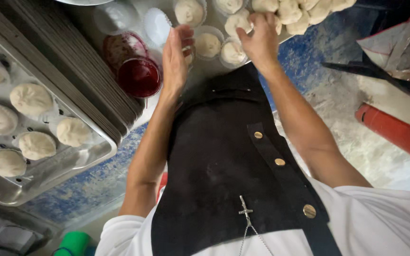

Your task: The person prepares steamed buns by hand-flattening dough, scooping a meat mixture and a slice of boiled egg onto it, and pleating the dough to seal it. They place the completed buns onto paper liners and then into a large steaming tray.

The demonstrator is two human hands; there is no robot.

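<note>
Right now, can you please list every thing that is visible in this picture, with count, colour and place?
round dough buns on perforated metal tray: seven or so, pale white, left side
stack of flat metal trays: one stack, grey, beside the bun tray
small bowl of red liquid: one, dark red, top centre-left
dough pieces in white paper cups: several, cream, top centre
pile of bare dough balls: one heap, cream, top right
red pipe: one, right side
green round object: one, bottom left
black apron with brass buttons: one, centre
left hand: open, over the cups
right hand: fingers bent at the cups
</note>
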